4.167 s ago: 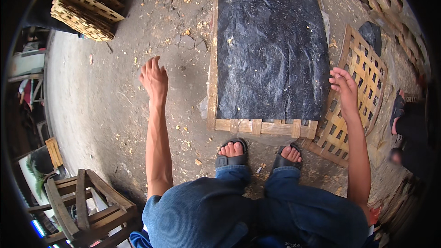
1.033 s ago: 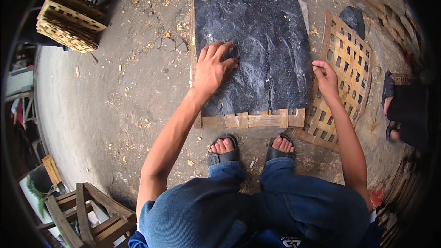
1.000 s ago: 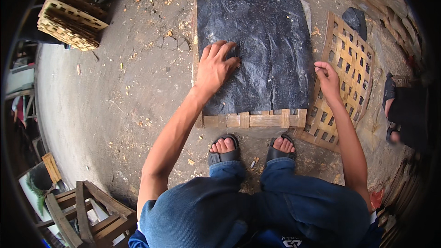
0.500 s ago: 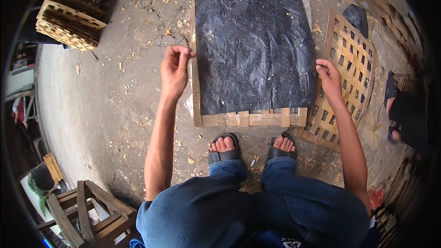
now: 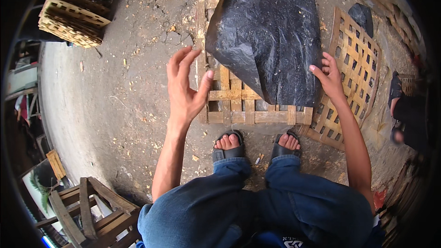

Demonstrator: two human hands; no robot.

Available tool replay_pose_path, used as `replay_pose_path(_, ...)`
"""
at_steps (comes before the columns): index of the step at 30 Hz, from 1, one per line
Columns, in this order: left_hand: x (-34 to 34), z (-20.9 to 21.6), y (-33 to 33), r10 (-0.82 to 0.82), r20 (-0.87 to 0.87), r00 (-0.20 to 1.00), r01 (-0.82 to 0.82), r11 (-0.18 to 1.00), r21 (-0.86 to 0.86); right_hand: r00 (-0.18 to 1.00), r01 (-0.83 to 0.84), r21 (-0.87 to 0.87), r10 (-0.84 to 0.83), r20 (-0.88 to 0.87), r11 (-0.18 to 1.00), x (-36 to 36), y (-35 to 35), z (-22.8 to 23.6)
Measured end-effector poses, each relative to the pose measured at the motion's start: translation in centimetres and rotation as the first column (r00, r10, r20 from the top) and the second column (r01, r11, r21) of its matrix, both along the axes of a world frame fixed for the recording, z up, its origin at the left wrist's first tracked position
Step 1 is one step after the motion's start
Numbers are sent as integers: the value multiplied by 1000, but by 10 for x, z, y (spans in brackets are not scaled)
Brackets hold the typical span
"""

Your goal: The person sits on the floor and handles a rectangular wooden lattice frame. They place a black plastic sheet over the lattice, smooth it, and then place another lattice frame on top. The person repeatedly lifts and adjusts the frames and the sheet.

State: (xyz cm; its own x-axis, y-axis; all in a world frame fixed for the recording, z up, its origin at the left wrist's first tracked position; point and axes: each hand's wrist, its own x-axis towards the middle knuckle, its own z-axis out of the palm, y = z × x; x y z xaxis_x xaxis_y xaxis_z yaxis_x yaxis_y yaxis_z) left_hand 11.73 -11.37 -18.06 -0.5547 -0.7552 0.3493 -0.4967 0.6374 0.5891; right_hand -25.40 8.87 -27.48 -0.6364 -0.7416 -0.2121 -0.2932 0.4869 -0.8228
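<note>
A dusty black plastic sheet [image 5: 285, 32] lies over a woven bamboo tray with a wooden frame [image 5: 257, 118] in front of my feet. The sheet's lower left corner is folded back, baring the yellowish lattice beneath. My left hand [image 5: 186, 85] is open beside the tray's left edge, its fingers and thumb spread and nothing in them. At the sheet's right edge is my right hand [image 5: 331, 76], thumb and fingers apart. Its thumb tip overlaps the sheet's border; whether it touches the plastic cannot be made out.
Another woven bamboo panel [image 5: 351, 73] lies to the right, with a dark bundle [image 5: 361, 17] at its far end. Stacked bamboo panels [image 5: 76, 18] stand at far left, and a wooden frame stool [image 5: 92, 211] at near left. Part of another person [image 5: 413, 115] shows at the right.
The sheet's lower left corner has gone from flat to folded back, exposing lattice. My left hand has opened from a pinch at the left edge; my right thumb and fingers have parted.
</note>
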Motion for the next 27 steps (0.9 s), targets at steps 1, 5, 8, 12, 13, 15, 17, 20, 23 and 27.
replay_pose_path(1, -14, 12, 5, -75, 14, 997, 75, 996, -45, 1000, -26, 3, 26, 4, 1000, 4, -3, 3)
replay_pose_path(5, -48, 22, 7, -359, 255, 898, 396, 911, -111, 995, -94, 76, 95, -6, 993, 12, -6, 3)
replay_pose_path(8, -49, 4, 7, -441, 353, 825, 490, 870, -59, 996, -89, 88, 90, -3, 992, 19, -5, 4)
replay_pose_path(12, -34, -4, 9, -456, 351, 818, 461, 884, 76, 992, -104, 122, 111, -56, 987, 19, -1, 11)
replay_pose_path(13, -28, -4, 8, -468, 352, 811, 449, 882, 139, 992, -104, 117, 111, -57, 988, 18, 0, 9)
replay_pose_path(15, -13, -10, 0, -495, 334, 802, 492, 865, 100, 991, -117, 102, 123, -56, 988, 15, -1, 7)
replay_pose_path(17, 3, -14, -4, -524, 366, 769, 515, 847, 129, 991, -115, 102, 121, -53, 988, 15, -2, 6)
replay_pose_path(20, 8, -24, 4, -376, 387, 842, 388, 920, 49, 992, -124, 111, 128, -22, 986, 13, -4, 4)
replay_pose_path(23, 14, -27, 10, -357, 371, 857, 363, 930, 57, 991, -135, 86, 136, -1, 987, 15, -6, 4)
replay_pose_path(27, 18, -36, 17, -342, 368, 865, 345, 937, 59, 989, -140, 97, 144, -30, 985, 14, -5, 5)
